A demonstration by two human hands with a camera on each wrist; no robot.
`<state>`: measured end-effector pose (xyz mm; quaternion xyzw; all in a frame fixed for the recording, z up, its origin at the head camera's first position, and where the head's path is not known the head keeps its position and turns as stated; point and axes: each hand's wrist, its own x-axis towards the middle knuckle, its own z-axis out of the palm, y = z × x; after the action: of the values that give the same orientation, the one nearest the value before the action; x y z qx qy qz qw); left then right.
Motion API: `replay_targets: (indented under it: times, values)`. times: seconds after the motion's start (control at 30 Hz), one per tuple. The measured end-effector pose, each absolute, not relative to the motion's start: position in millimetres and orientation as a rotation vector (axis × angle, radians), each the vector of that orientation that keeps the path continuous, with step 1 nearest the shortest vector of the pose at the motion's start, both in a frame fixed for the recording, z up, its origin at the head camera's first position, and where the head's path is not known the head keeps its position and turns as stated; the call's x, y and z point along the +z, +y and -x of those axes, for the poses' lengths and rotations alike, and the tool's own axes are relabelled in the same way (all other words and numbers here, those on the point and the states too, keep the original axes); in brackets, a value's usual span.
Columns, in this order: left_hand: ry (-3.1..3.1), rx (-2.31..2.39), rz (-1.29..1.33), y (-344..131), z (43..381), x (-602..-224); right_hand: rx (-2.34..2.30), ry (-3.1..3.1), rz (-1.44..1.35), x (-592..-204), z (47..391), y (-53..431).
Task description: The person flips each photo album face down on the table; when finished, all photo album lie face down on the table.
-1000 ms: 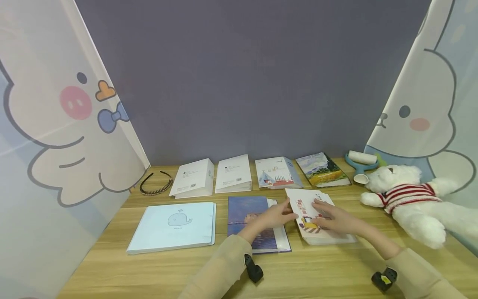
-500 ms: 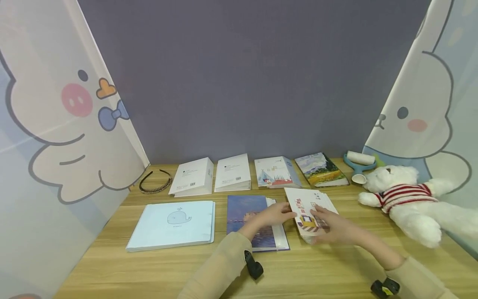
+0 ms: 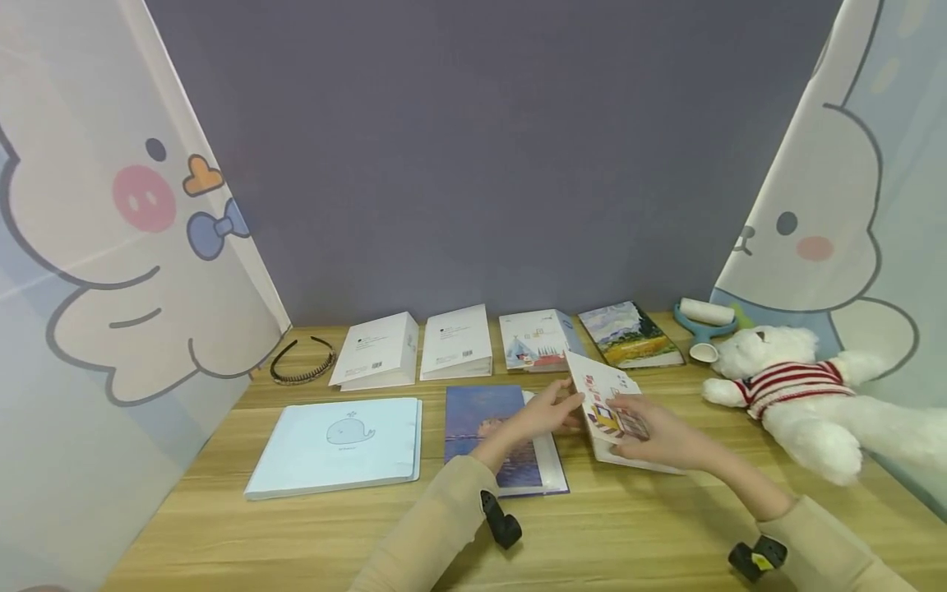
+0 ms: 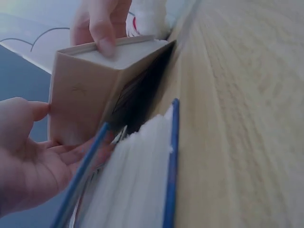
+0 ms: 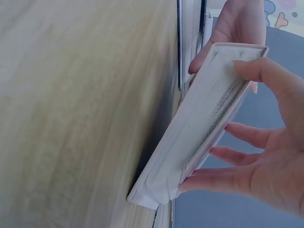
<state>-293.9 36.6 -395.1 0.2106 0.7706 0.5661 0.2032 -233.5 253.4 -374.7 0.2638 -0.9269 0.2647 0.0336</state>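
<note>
A thick white book [image 3: 610,390] with colourful house drawings on its cover tilts over the table, its left, spine side raised. My left hand [image 3: 543,411] holds that spine side; in the left wrist view the thumb touches one edge of the pale spine [image 4: 80,99] and the fingers reach beneath. My right hand [image 3: 666,432] grips the near side. In the right wrist view its thumb presses the page edges [image 5: 204,109] while the other fingers lie along the cover. A blue painted-cover book [image 3: 473,419] lies under my left forearm.
A pale blue whale book [image 3: 333,448] lies left. Along the back stand two white books [image 3: 377,353], a tent-picture book [image 3: 540,341] and a landscape-cover book [image 3: 629,335]. A headband [image 3: 303,362], lint roller [image 3: 704,316] and white teddy bear [image 3: 799,395] flank them.
The white book's spine side has risen from the table, tilting it. My right hand has slid from its cover to grip the near edge. My left hand stays at the spine side.
</note>
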Motion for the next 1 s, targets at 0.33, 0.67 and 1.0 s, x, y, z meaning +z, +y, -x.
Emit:
replay_targets:
  times: [0.33,0.67,1.0]
  values:
    - [2.163,1.701,-0.647,33,297,-389,0.877,-2.815,-0.747,-363,232,252]
    - [2.307,1.761,-0.687,37,296,-390,1.259,-2.827,-0.722,-355,229,252]
    - [2.359,1.786,-0.824,42,289,-384,1.475,-2.866,-0.539,-343,224,247]
